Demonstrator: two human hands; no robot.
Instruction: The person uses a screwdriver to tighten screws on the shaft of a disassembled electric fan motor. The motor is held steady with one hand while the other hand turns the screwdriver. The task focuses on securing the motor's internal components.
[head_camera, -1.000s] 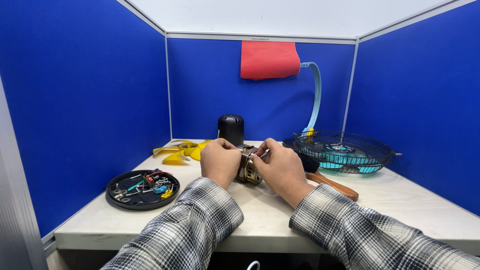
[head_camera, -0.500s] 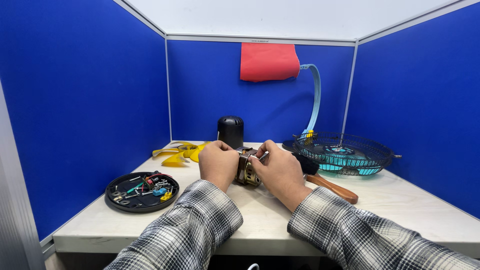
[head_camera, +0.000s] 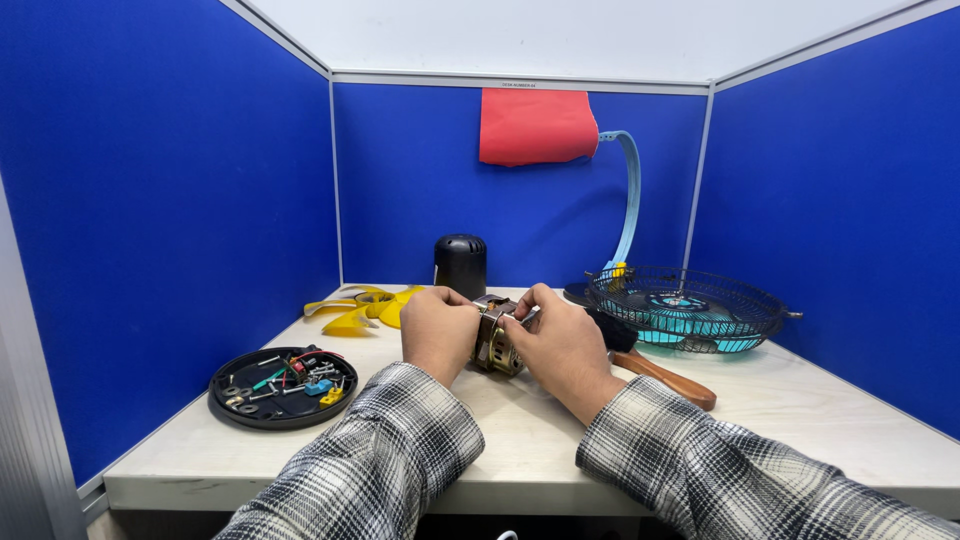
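Observation:
A small brass-coloured fan motor (head_camera: 495, 345) sits just above the pale table (head_camera: 820, 420), held between both hands. My left hand (head_camera: 438, 332) grips its left side with fingers curled over the top. On the right side, my right hand (head_camera: 562, 348) pinches the motor's upper metal bracket with thumb and forefinger. Most of the motor is hidden behind my fingers.
A black round cover (head_camera: 270, 387) holding screws and small parts lies at the left. Yellow fan blades (head_camera: 362, 308) and a black cylindrical cap (head_camera: 460, 265) are behind. A black wire fan guard (head_camera: 685, 305) over teal parts sits right, a wooden-handled tool (head_camera: 665, 378) beside it. Blue partitions enclose the table.
Both hands stay on the motor with only slight finger shifts; nothing else has moved.

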